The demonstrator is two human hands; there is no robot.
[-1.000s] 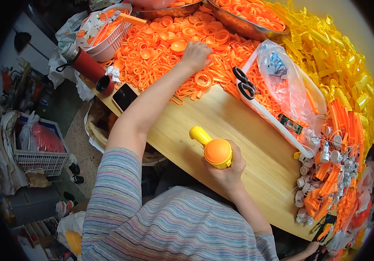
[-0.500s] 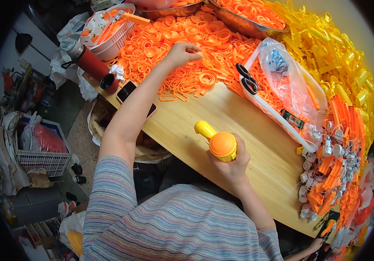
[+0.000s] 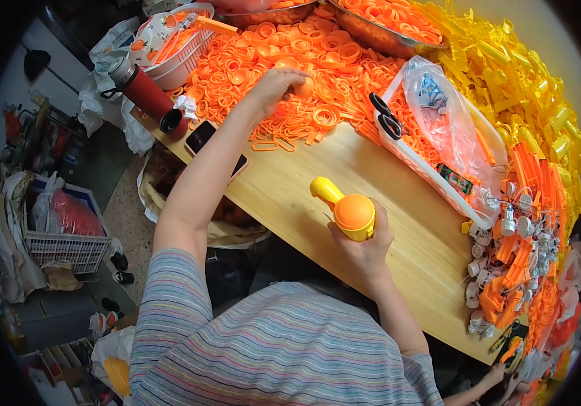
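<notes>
Your right hand point(image 3: 369, 243) is wrapped round a yellow toy with an orange dome point(image 3: 354, 214), above the wooden tabletop point(image 3: 419, 271). Your left hand point(image 3: 273, 93), over the orange parts heap point(image 3: 233, 95), pinches a round orange piece point(image 3: 305, 88); its exact shape is hard to tell. Black-handled scissors point(image 3: 388, 124) lie at the white tray's rim point(image 3: 432, 177).

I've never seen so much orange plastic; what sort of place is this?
Probably a small plastics workshop: loose orange parts lie heaped on the wooden table, yellow parts are piled nearby, and the right hand holds a yellow-and-orange piece.
</notes>
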